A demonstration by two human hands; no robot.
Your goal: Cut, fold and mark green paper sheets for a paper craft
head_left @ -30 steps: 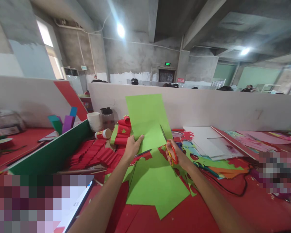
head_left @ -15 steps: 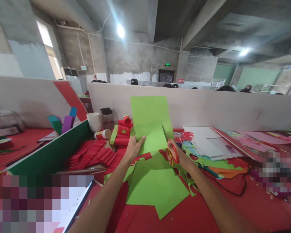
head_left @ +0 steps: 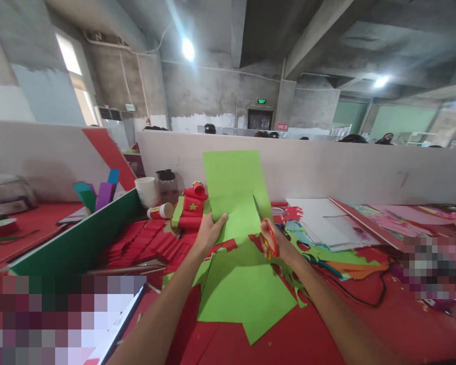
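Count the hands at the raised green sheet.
2: left hand pinching the green sheet at its lower left; right hand holding the scissors at the sheet's lower right. None look hidden.

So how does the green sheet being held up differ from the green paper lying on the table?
The held sheet stands raised in the left hand, with scissors at its right side; the lower paper lies on the red table, gripped by neither hand. The held sheet's top edge is straight, while the lower paper juts to a point towards you. Both are plain bright green.
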